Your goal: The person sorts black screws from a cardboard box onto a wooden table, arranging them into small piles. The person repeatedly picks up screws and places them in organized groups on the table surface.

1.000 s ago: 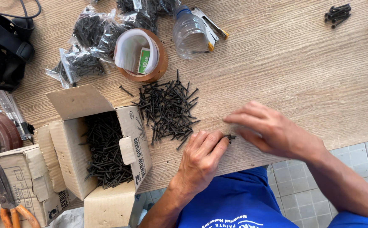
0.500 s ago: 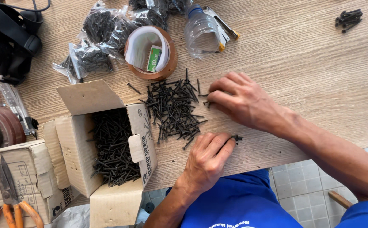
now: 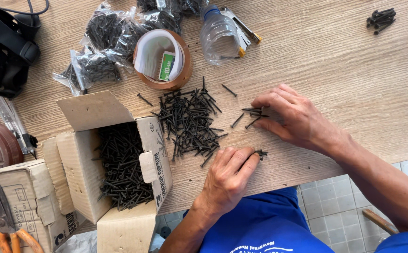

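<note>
A: Start at the left. What sits there?

B: Orange-handled pliers (image 3: 5, 225) lie on a closed carton at the far left. Just beside it an open box (image 3: 119, 159) holds loose black screws. Above the box lie clear bags of screws (image 3: 98, 51), then a tape roll (image 3: 164, 58) and a plastic bottle (image 3: 219, 35) on its side.

A: And the loose screws?

B: A pile (image 3: 190, 122) is spread on the bench (image 3: 335, 61), between the box and the hands.

A: The left hand?

B: The left hand (image 3: 227, 175) rests near the bench edge, just below the pile. Its fingers are curled closed around a small bundle of screws (image 3: 261, 152); only the tips show past the thumb.

A: The right?

B: The right hand (image 3: 293, 115) lies flat, fingers loosely extended, fingertips touching about 3 screws (image 3: 253, 112) pulled apart from the pile. It is gripping nothing that I can see.

A: How would these handle?

B: I judge them light, stiff and sharp at the point, and apt to roll or snag on each other. Taking them by the shank, heads aligned, looks the safest hold.
</note>
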